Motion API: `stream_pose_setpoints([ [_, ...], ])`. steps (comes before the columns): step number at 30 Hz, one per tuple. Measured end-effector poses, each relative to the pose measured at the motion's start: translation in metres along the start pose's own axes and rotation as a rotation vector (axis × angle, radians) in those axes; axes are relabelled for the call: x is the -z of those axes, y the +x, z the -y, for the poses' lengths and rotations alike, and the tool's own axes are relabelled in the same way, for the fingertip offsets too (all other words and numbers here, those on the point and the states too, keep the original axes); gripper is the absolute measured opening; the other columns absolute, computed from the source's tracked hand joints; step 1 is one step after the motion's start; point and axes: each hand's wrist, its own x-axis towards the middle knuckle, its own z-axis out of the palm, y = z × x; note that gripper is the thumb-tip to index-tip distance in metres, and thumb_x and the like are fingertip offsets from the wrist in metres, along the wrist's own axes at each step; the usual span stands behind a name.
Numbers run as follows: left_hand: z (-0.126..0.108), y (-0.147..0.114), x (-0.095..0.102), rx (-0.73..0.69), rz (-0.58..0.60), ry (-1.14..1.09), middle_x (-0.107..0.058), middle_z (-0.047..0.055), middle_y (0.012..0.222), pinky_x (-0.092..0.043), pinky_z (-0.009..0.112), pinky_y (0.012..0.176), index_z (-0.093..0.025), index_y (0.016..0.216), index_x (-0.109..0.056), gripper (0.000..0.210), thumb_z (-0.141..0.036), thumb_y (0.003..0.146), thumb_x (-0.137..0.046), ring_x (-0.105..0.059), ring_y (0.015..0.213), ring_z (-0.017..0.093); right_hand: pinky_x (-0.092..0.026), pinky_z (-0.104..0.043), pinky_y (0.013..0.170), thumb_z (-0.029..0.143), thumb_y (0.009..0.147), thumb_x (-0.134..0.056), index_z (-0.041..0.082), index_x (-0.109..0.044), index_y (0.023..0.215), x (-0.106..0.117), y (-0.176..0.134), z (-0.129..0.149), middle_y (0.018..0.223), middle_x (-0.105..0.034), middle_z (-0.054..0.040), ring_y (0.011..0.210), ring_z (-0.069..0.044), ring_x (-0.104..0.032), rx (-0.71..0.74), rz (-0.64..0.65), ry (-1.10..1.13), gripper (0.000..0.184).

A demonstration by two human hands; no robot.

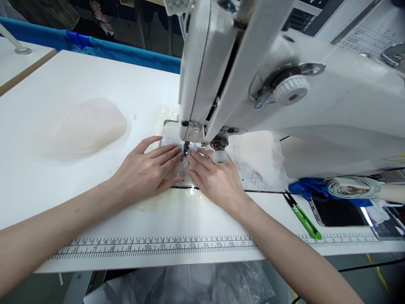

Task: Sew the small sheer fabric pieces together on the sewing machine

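My left hand point(147, 171) lies flat on the bed of a white sewing machine point(199, 63), just left of the needle and presser foot point(186, 148). Its fingers are stretched out, their tips close to the foot. On the other side my right hand point(218, 177) rests palm down, fingers extended toward the same spot, partly behind a round metal-and-white knob point(220, 156). Any cloth under the fingertips is too pale and covered to make out. Clear, shiny tape point(190, 194) covers the machine bed's front edge.
A pale beige rounded piece point(101, 126) lies on the white table at left. Whitish sheer material point(259, 156) sits right of the needle. Green thread snips point(303, 217), a phone point(340, 211) and blue cloth point(306, 188) lie at right. A printed ruler point(164, 247) runs along the front edge.
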Motion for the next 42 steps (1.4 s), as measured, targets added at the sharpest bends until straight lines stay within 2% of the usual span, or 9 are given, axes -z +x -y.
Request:
stream_pose_setpoints([
  [4, 0.003, -0.001, 0.004, 0.014, -0.019, 0.047, -0.062, 0.017, 0.131, -0.034, 0.051, 0.110, -0.009, 0.130, -0.056, 0.064, -0.060, 0.094, -0.042, -0.059, 0.121, 0.031, -0.043, -0.038, 0.093, 0.021, 0.097, -0.050, 0.017, -0.074, 0.097, 0.001, -0.002, 0.001, 0.096, -0.077, -0.0058, 0.103, -0.021, -0.064, 0.014, -0.050, -0.019, 0.025],
  [6, 0.004, -0.002, 0.008, 0.001, -0.038, 0.122, -0.067, 0.017, 0.122, -0.043, 0.052, 0.098, -0.010, 0.124, -0.059, 0.065, -0.063, 0.095, -0.037, -0.066, 0.106, 0.031, -0.041, -0.035, 0.089, 0.013, 0.095, -0.049, 0.017, -0.072, 0.105, 0.004, -0.002, 0.003, 0.100, -0.076, -0.0043, 0.096, -0.019, -0.064, 0.013, -0.089, -0.019, 0.025],
  [9, 0.004, -0.003, 0.016, -0.041, -0.154, 0.210, -0.072, 0.007, 0.082, -0.046, 0.042, 0.070, -0.013, 0.098, -0.066, 0.042, -0.050, 0.097, -0.045, -0.065, 0.066, 0.021, -0.040, -0.033, 0.079, 0.016, 0.096, -0.050, 0.016, -0.067, 0.116, 0.009, -0.002, 0.008, 0.102, -0.076, -0.0036, 0.085, -0.017, -0.062, 0.009, -0.088, 0.052, 0.026],
  [11, 0.003, -0.002, 0.019, -0.054, -0.218, 0.236, -0.068, 0.001, 0.068, -0.043, 0.038, 0.064, -0.016, 0.087, -0.065, 0.022, -0.034, 0.094, -0.055, -0.061, 0.059, 0.018, -0.039, -0.033, 0.075, 0.024, 0.097, -0.051, 0.016, -0.067, 0.111, 0.011, -0.001, 0.012, 0.092, -0.076, -0.0023, 0.082, -0.017, -0.061, 0.016, -0.088, 0.091, 0.023],
  [13, 0.003, -0.001, 0.019, -0.071, -0.235, 0.241, -0.072, 0.002, 0.079, -0.045, 0.039, 0.072, -0.017, 0.091, -0.064, 0.007, -0.023, 0.091, -0.060, -0.066, 0.073, 0.020, -0.040, -0.034, 0.077, 0.022, 0.097, -0.052, 0.016, -0.068, 0.101, 0.013, 0.000, 0.015, 0.082, -0.074, 0.0003, 0.082, -0.017, -0.061, 0.023, -0.127, 0.085, 0.018],
  [18, 0.009, 0.002, 0.009, -0.133, -0.158, 0.144, -0.071, 0.004, 0.116, -0.041, 0.044, 0.100, -0.017, 0.112, -0.062, 0.025, -0.009, 0.091, -0.051, -0.065, 0.107, 0.022, -0.046, -0.029, 0.081, 0.011, 0.096, -0.044, 0.014, -0.066, 0.108, 0.012, 0.001, 0.020, 0.107, -0.073, -0.0034, 0.097, -0.016, -0.063, 0.059, -0.071, 0.137, 0.025],
  [22, 0.012, -0.001, 0.003, -0.132, -0.077, 0.054, -0.069, 0.005, 0.121, -0.036, 0.044, 0.108, -0.016, 0.122, -0.060, 0.036, -0.004, 0.094, -0.040, -0.060, 0.116, 0.021, -0.051, -0.031, 0.076, 0.021, 0.099, -0.044, 0.011, -0.067, 0.103, 0.014, 0.000, 0.024, 0.095, -0.072, -0.0071, 0.090, -0.019, -0.065, 0.001, 0.000, 0.163, 0.025],
  [31, 0.010, 0.001, -0.001, -0.057, -0.011, -0.119, -0.067, 0.008, 0.114, -0.038, 0.043, 0.110, -0.015, 0.120, -0.065, 0.040, -0.003, 0.092, -0.038, -0.059, 0.111, 0.021, -0.054, -0.035, 0.082, 0.025, 0.101, -0.042, 0.013, -0.067, 0.093, 0.011, 0.000, 0.017, 0.117, -0.069, -0.0125, 0.105, -0.024, -0.063, -0.138, 0.089, 0.133, 0.029],
  [42, 0.005, -0.007, 0.000, -0.115, 0.063, 0.080, -0.058, 0.007, 0.137, -0.028, 0.054, 0.117, -0.019, 0.135, -0.053, 0.046, -0.011, 0.091, -0.043, -0.041, 0.139, 0.029, -0.042, -0.037, 0.105, 0.034, 0.102, -0.041, 0.013, -0.071, 0.108, 0.005, 0.001, 0.004, 0.121, -0.069, -0.0106, 0.120, -0.022, -0.058, -0.140, 0.097, -0.033, 0.038],
])
